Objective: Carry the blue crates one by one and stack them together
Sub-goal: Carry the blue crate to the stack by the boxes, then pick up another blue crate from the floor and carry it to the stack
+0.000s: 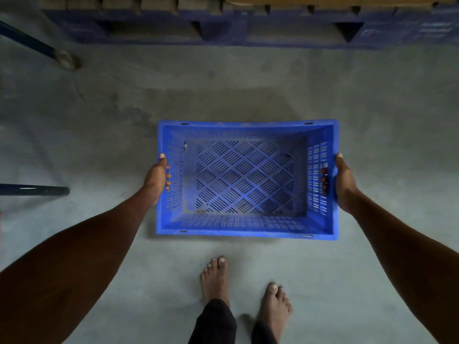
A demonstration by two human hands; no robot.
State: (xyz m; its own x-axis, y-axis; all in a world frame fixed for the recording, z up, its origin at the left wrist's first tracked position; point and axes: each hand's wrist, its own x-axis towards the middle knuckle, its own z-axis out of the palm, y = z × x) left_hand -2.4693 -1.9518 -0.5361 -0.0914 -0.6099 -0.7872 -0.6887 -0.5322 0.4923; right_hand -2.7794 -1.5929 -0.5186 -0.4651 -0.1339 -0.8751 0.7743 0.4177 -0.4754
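Left hand and right hand grip blue crate

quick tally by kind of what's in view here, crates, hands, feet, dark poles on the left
blue crate: 1, empty, held at its two short sides
hands: 2, left hand and right hand, each with its grip on a side handle slot
bare feet: 2, one and the other on the concrete floor
dark poles: 2, one angled, one level
total: 7
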